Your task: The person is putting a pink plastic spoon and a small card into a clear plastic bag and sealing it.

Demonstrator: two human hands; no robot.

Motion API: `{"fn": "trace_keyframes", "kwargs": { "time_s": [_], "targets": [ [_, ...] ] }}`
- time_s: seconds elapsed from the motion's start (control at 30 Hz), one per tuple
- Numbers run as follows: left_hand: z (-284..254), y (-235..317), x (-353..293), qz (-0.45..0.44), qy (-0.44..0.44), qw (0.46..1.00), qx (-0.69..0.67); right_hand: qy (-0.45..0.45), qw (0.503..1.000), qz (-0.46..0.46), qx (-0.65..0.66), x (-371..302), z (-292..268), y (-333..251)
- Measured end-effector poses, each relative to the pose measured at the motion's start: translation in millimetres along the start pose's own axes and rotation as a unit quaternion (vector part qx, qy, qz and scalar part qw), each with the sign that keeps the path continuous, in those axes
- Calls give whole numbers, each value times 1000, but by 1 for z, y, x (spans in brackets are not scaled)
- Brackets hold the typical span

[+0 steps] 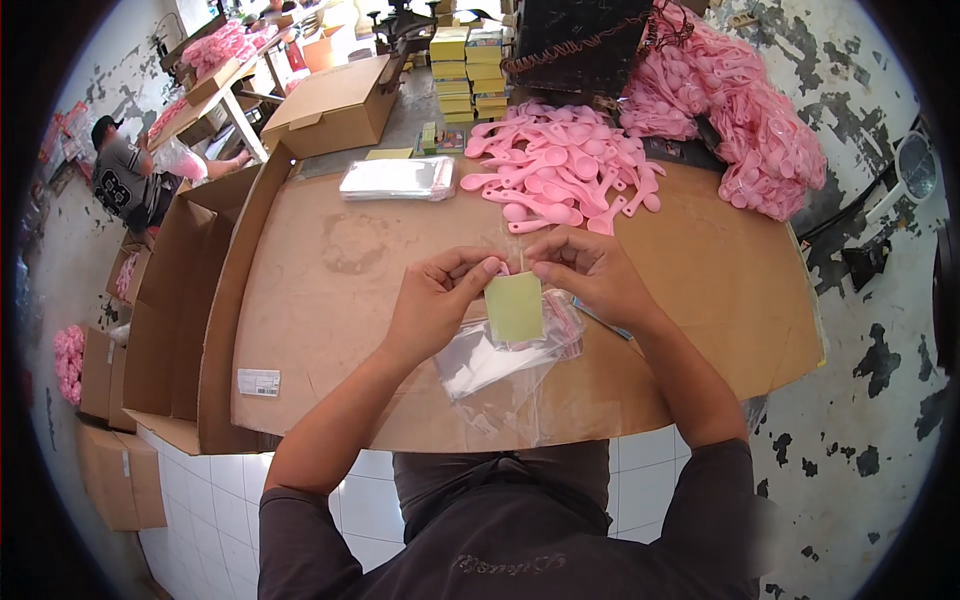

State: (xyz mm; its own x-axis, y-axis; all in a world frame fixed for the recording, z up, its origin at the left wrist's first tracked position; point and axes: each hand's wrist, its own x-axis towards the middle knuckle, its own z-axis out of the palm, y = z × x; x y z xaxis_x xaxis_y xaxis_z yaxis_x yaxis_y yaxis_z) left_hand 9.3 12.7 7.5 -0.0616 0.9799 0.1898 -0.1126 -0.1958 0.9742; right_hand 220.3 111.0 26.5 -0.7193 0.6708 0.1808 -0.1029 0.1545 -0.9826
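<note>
My left hand [445, 285] and my right hand [590, 272] meet over the middle of the cardboard-covered table. Between them hangs a small clear plastic bag with a plain yellow-green card [515, 308] in it. The fingertips of both hands are pinched at the bag's top edge, where a bit of pink shows by the left fingers. Beneath lies a loose pile of clear plastic bags [478, 362], some with a reddish strip along one edge. A thin blue item [603, 318] sits partly under my right forearm. Farther off is a heap of pink spoons [560, 165].
A stack of clear bags [397, 179] lies left of the spoons. Behind stand stacks of cards [453, 75], a closed carton [335, 105] and bagged pink spoons [765, 150]. An open cardboard box [180, 300] borders the table's left side. At far left another person [125, 175] sits.
</note>
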Motion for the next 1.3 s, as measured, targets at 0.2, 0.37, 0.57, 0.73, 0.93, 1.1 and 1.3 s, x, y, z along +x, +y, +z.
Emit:
{"fn": "trace_keyframes", "kwargs": {
  "time_s": [0.2,0.37,0.57,0.73,0.93,1.1,1.3],
  "targets": [
    [7,1,-1,-12,23,999,34,12,999,18,38,-2,-7,10],
    [4,-6,-1,17,-6,1000,17,0,999,13,50,-2,-12,21],
    [-1,-10,-1,-14,-35,999,27,-8,999,44,-13,-4,-19,17],
    [-9,-11,1,-77,-42,992,-95,-39,998,46,-23,-3,-27,15],
    [-5,-8,0,-91,-44,995,8,-39,998,57,-7,-4,-22,17],
    [-6,-6,1,-78,-52,996,14,-66,997,31,-28,1,-25,20],
    [-1,4,-2,-61,-27,997,31,-83,996,-1,-30,-6,-12,3]
  ]
}}
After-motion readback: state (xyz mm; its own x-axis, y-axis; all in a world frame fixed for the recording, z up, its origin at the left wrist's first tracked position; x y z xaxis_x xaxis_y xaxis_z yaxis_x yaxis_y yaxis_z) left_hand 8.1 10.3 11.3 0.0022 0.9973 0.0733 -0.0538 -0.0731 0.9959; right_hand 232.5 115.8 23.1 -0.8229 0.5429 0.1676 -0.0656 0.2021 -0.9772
